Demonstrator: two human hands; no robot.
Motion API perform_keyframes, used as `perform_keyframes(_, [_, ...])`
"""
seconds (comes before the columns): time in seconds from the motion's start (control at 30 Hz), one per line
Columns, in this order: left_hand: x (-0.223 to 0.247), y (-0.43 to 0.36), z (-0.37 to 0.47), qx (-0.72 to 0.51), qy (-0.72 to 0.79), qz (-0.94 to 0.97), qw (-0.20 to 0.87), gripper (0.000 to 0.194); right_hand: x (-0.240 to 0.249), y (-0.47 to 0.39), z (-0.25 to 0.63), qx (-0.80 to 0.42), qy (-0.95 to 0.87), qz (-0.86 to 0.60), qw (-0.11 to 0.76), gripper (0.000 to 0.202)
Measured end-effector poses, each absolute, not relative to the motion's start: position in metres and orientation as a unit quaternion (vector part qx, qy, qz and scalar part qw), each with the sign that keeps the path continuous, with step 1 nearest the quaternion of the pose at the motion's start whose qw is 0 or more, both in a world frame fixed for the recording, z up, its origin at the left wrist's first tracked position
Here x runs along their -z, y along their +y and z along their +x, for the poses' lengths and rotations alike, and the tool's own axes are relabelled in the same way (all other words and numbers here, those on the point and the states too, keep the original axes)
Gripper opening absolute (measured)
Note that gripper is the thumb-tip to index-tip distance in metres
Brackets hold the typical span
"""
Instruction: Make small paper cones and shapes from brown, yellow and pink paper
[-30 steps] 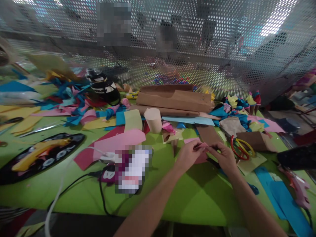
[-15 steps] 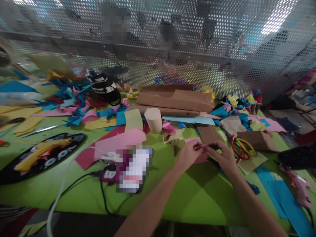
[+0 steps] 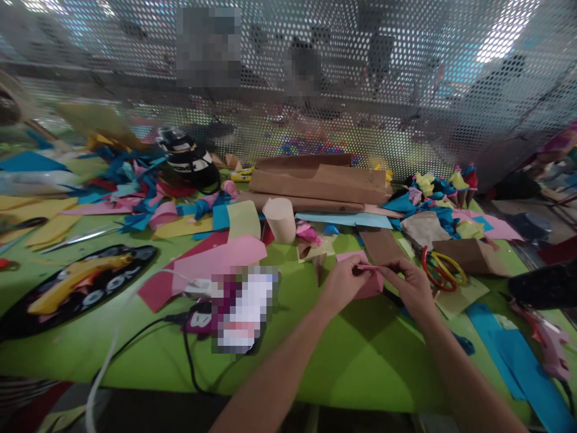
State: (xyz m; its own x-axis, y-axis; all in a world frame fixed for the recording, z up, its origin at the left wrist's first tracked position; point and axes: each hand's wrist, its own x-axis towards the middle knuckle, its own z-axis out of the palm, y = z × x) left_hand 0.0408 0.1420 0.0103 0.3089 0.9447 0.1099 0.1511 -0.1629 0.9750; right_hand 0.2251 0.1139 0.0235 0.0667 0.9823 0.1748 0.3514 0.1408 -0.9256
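Note:
A small piece of pink paper point(image 3: 370, 268) is pinched at its ends between the fingertips of my left hand point(image 3: 343, 282) and my right hand point(image 3: 409, 285). More pink paper point(image 3: 367, 289) shows just below and behind the fingers; whether it is joined to the held piece I cannot tell. A dark, slim object point(image 3: 392, 296) lies partly hidden beneath my right hand. Left of my hands stands a small brown paper cone point(image 3: 318, 267) with a pink paper tuft point(image 3: 309, 233) near it. A brown paper strip point(image 3: 382, 245) lies beyond the hands.
A phone point(image 3: 247, 310) and a purple power bank point(image 3: 198, 319) with cables lie to the left on the green table point(image 3: 351, 373). Rolled tape point(image 3: 280, 219) stands farther back. Red and yellow rings point(image 3: 444, 270), blue paper point(image 3: 518, 361) and a pink glue gun point(image 3: 552, 349) are on the right.
The pink paper between my fingertips now shows more clearly, stretched between both hands. My right fingers have shifted slightly; otherwise the hands stay in nearly the same place.

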Motion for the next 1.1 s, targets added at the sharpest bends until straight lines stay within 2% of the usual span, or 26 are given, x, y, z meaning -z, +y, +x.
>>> perform_keyframes(0.2, [-0.007,0.146,0.042,-0.473,0.41,0.585,0.516,0.008,-0.017,0.115,0.228,-0.356,-0.591,-0.554,0.466,0.02])
perform_keyframes(0.4, [-0.01,0.143,0.043,-0.458,0.41,0.621,0.487,0.01,-0.016,0.114,0.226,-0.368,-0.588,-0.556,0.459,0.023])
perform_keyframes(0.63, [-0.015,0.136,0.045,-0.395,0.452,0.672,0.433,0.021,-0.02,0.111,0.218,-0.387,-0.563,-0.562,0.466,0.026])
perform_keyframes(0.83, [-0.021,0.135,0.044,-0.334,0.442,0.734,0.393,0.019,-0.023,0.112,0.217,-0.352,-0.592,-0.554,0.469,0.025])
perform_keyframes(1.1, [-0.023,0.133,0.049,-0.301,0.453,0.741,0.395,0.02,-0.024,0.112,0.216,-0.347,-0.567,-0.567,0.487,0.022])
